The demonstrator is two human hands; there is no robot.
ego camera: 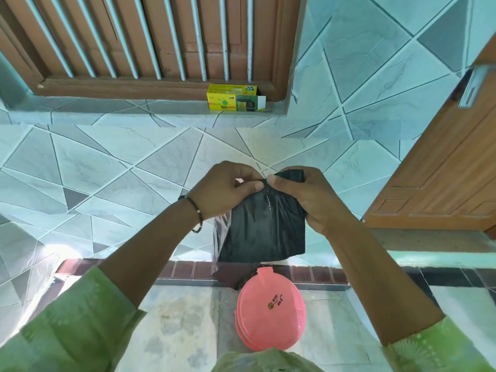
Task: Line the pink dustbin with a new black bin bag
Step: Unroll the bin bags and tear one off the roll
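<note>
A folded black bin bag (264, 229) hangs in front of me, partly unfolded, its lower end reaching down toward the bin. My left hand (228, 190) and my right hand (303, 194) both pinch its top edge, thumbs close together. Below on the floor stands the pink dustbin (271, 315), seen from above with its pink lid closed and some black writing on it. Black plastic shows at the bin's far rim.
A yellow and green bin bag box (236, 99) lies on the tiled window ledge below a barred wooden window (150, 41). A wooden door (440, 167) stands at the right. A brick-pattern skirting strip (188, 269) runs along the wall foot.
</note>
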